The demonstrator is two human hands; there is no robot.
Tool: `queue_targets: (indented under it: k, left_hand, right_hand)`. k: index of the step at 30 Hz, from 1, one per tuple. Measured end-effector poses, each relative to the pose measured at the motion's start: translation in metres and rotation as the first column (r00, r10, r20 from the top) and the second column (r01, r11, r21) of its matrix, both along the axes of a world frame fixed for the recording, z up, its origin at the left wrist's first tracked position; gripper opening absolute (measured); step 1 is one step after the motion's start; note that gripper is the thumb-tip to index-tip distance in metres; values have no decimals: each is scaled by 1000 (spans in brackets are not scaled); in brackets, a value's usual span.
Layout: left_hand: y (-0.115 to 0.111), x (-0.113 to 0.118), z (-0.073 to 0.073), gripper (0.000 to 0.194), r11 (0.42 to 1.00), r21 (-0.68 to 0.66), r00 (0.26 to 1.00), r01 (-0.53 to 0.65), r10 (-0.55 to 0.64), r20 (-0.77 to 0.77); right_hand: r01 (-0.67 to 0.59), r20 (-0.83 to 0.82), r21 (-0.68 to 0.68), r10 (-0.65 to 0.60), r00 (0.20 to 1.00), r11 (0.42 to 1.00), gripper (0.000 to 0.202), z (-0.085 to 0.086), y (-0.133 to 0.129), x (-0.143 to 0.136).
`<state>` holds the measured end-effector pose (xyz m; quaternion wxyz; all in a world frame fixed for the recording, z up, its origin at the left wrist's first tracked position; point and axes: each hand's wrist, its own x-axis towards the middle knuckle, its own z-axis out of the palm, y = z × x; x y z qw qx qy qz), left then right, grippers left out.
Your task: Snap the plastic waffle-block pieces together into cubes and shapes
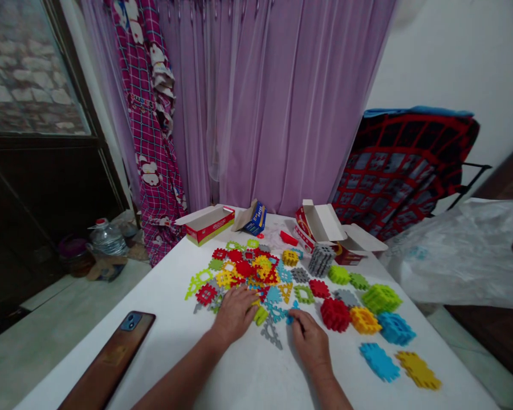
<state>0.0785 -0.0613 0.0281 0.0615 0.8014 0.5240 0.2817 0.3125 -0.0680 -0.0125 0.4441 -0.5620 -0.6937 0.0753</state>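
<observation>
My left hand (236,310) lies palm down on the near edge of a mixed pile of plastic pieces (243,270), its fingers apart over yellow and grey ones. A lime green piece (260,315) lies beside its fingertips. My right hand (310,337) has its fingers closed at a small blue piece (292,313). Between the hands lie a grey triangular piece (271,333) and blue pieces (275,311). To the right stand stacks of one colour each: red (335,314), yellow (365,320), blue (396,328) and green (381,298).
Open boxes stand at the back: a red-green one (209,226), a blue one (255,218) and a red one (316,225). A grey stack (322,261) stands before them. A phone (111,359) lies at the left edge, a plastic bag (457,256) at the right.
</observation>
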Motion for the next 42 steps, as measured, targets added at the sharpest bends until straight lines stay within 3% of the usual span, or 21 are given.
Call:
queue_targets:
  k: [3, 5, 8, 11, 18, 22, 25, 27, 29, 31, 34, 36, 39, 42]
  left_hand:
    - [0, -17, 2, 32, 991, 118, 998, -58, 53, 43]
    - [-3, -40, 5, 33, 974, 143, 984, -176, 173, 33]
    - [-11, -79, 11, 40, 942, 10, 938, -336, 336, -90]
    - [-18, -107, 13, 39, 951, -116, 949, -285, 264, -171]
    - [-9, -115, 10, 33, 966, -129, 965, -226, 204, -165]
    - [2, -115, 25, 35, 945, -142, 944, -294, 264, -196]
    - [12, -105, 44, 37, 893, -99, 890, -440, 419, -178]
    - [16, -81, 51, 32, 892, -91, 894, -444, 447, 15]
    - [16, -44, 48, 30, 924, -244, 868, -296, 367, 336]
    - [11, -2, 37, 37, 855, -517, 684, 41, 354, 638]
    - [1, 44, 19, 48, 766, -604, 602, 220, 381, 701]
    - [-4, 54, 12, 49, 736, -624, 566, 264, 406, 718]
    - [-4, 49, 11, 48, 719, -635, 498, 283, 456, 738]
    - [-1, 43, 13, 49, 718, -643, 487, 265, 476, 733]
  right_hand:
    - [40, -5, 2, -40, 999, 999, 33, -1, 0, 2]
    - [64, -12, -3, -64, 998, 998, 33, 0, 0, 3]
    - [79, -12, -14, -79, 997, 997, 34, 1, 1, 4]
    - [83, -8, -35, -83, 996, 996, 35, 1, 1, 4]
    - [91, -43, -58, -94, 995, 994, 34, 5, -1, 3]
    - [70, -73, -43, -73, 995, 997, 33, 11, -4, -1]
    - [62, -91, -30, -65, 994, 998, 32, 14, -4, -3]
    - [64, -113, -18, -66, 991, 998, 32, 15, -4, -4]
    - [71, -146, -8, -72, 987, 997, 30, 15, -4, -4]
    - [79, -186, -4, -78, 979, 997, 30, 17, -6, -4]
    - [60, -214, 18, -55, 975, 998, 29, 23, -12, -4]
    - [28, -196, 69, -14, 981, 997, 27, 29, -17, -6]
    - [-36, -116, 173, 57, 992, 984, 24, 36, -23, -12]
    - [-75, 7, 237, 75, 997, 969, 42, 36, -25, -19]
